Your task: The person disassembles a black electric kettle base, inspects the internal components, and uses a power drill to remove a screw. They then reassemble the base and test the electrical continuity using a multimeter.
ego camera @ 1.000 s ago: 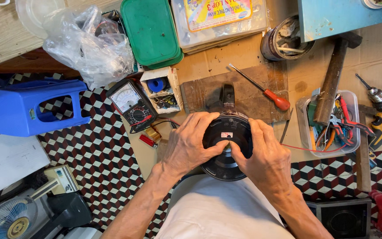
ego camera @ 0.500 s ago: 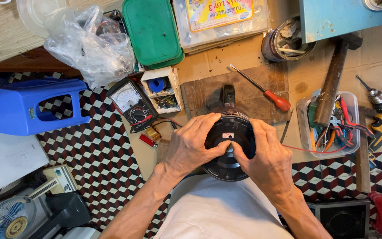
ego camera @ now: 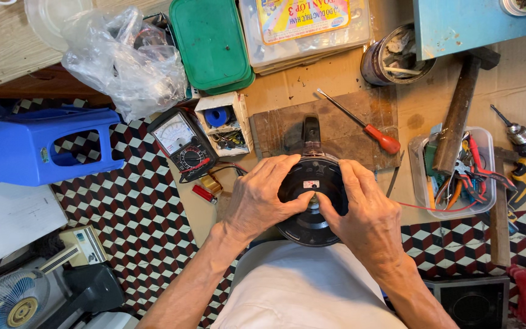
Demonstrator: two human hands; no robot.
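Head view, change since the earlier frames: your thumbs have closed in toward the centre of the round black motor housing; everything else on the floor keeps its place.

Head view, hands: your left hand wraps the left rim of the housing, fingers curled over the top edge, thumb pressed at the small hub in the middle. Your right hand mirrors it on the right rim, thumb meeting the left one at the hub. Both hands are closed on the housing, not spread.

Position: the housing sits just in front of your body, its far edge over a worn wooden board that lies on cardboard.

Progress, as a judgement: the housing looks closed and whole, with no screws or loose parts visible beside it. The work appears to be at the stage of pressing or turning the centre. The red-handled screwdriver lies untouched on the board.

Materials and shapes:
- Housing: black, round, ribbed in rings, matt, with a pale label near the hub.
- Board: rough, stained, rectangular.
- Meter: black case, white dial, just left of the board.
- Hammer: wooden handle, resting across a clear plastic tub of pliers and wires.
- Floor: glossy chequered tiles.
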